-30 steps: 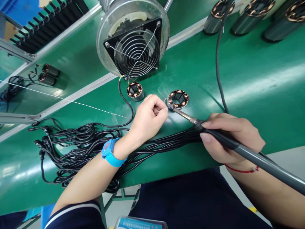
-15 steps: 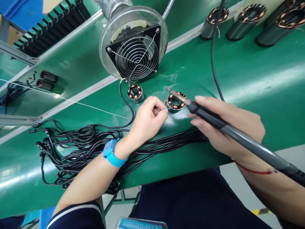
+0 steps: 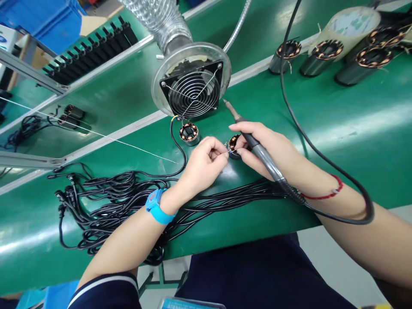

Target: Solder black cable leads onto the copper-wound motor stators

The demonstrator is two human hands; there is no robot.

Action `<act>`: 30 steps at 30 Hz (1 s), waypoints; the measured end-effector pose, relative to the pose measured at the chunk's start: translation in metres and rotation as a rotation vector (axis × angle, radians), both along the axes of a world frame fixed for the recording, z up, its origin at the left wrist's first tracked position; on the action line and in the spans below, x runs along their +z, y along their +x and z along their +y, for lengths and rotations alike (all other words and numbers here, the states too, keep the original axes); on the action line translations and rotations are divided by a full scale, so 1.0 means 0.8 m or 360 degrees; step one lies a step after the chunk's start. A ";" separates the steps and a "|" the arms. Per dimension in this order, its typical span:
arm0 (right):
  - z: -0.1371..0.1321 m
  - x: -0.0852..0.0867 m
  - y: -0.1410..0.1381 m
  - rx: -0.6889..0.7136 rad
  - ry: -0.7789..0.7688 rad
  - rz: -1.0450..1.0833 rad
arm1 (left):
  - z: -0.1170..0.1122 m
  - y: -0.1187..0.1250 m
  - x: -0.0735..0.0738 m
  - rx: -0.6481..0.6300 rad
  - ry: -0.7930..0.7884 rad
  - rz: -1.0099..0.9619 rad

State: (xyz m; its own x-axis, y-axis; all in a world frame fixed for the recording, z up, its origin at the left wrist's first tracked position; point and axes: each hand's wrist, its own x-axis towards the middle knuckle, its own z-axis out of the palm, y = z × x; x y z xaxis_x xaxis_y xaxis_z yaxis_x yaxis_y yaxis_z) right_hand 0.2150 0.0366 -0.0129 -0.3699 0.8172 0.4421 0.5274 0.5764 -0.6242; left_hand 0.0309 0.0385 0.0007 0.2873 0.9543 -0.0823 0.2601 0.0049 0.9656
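Observation:
My left hand (image 3: 207,163) is closed, thumb and forefinger pinching a thin wire (image 3: 227,152) at the near stator's left side. That stator (image 3: 233,147), a dark ring with copper windings, sits on the green bench, partly hidden by my right hand (image 3: 264,148). A soldering iron (image 3: 254,139) rests in the right hand, its tip pointing up and left, away from the stator. The right thumb and forefinger also come together at the wire's other end. Just left stands a second stator (image 3: 189,134) with a black cable (image 3: 180,148) joined at its top.
A round fume extractor with a fan grille (image 3: 194,96) stands behind the stators. Bundled black cables (image 3: 128,201) lie along the bench's near side. Several taller stators (image 3: 349,71) and a tape roll (image 3: 357,21) stand back right. The iron's cord (image 3: 309,133) loops over the right side.
My right hand has moved left to the wire, and the iron has swung more upright with its tip off the stator. The left hand keeps its pinch. The whole view has shifted slightly.

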 end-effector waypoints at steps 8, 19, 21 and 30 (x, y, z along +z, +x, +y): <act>0.004 -0.016 -0.006 0.0016 0.0151 -0.0097 | 0.014 -0.016 0.026 -0.0031 -0.0794 -0.0095; -0.005 -0.010 0.002 0.0187 0.0110 0.0016 | 0.017 -0.008 0.020 0.0166 -0.0699 -0.0142; -0.005 -0.010 -0.001 0.0171 0.0157 0.0044 | 0.016 -0.004 0.020 0.0168 -0.0710 -0.0150; -0.009 -0.009 -0.011 -0.0062 0.0388 -0.0074 | 0.018 -0.018 0.015 -0.0116 -0.0948 -0.0329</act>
